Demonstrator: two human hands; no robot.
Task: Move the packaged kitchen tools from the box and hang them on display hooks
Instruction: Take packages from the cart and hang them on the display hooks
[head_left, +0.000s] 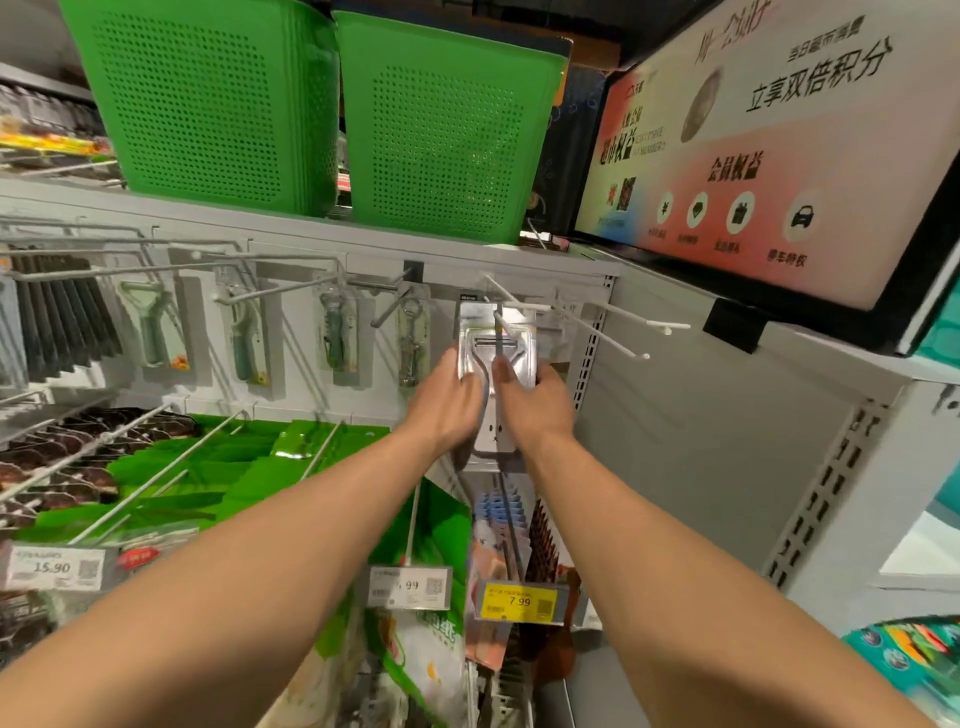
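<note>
Both hands hold one peeler pack (496, 358) up at the pegboard, under the shelf w/ two green baskets (322, 114). Left hand (447, 402) grips the pack's left edge, right hand (530, 402) grips the right edge, thumbs on the front. A white hook (506, 325) crosses the top of the pack; I cannot tell if it passes thru the hole. Other peelers (153, 332) hang to the left.

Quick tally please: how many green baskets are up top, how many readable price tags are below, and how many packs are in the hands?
Green baskets: 2
White price tags: 2
Yellow price tags: 1
Peeler packs held: 1, left hand and right hand both on it
Total: 6
</note>
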